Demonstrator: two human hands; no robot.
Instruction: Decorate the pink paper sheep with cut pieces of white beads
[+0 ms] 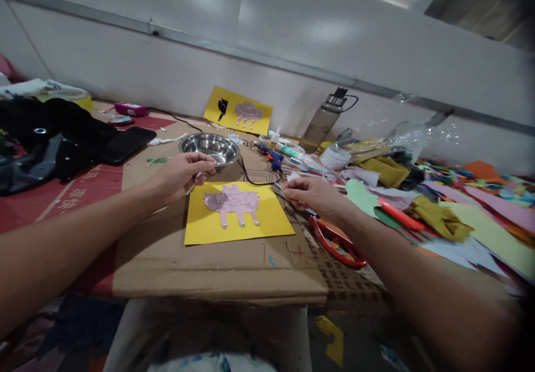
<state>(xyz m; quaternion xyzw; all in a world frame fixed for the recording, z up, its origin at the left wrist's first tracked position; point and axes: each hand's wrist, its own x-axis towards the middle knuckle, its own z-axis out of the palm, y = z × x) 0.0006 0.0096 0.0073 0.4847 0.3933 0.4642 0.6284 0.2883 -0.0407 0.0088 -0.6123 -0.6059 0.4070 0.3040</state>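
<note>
My left hand [188, 174] is closed in a pinch in front of the metal bowl [187, 148]; what lies between the fingertips is too small to make out. Below and right of it lies a yellow card [267, 228] with a pale purple paper cutout [234, 202] glued on, dotted with rows of small shiny beads. At the card's right edge, my right hand [307, 194] is closed on a thin pointed metal tool [279, 193], mostly hidden by the fingers. Red-handled scissors [334, 245] rest just below that hand.
A similar decorated card [213, 104] leans against the wall. A blue glue gun [273, 159], its black cord, and a grey bottle [321, 124] stand behind. Coloured paper scraps [497, 210] and cloth pile up at right. A phone [129, 143] and black fabric [54, 138] lie left.
</note>
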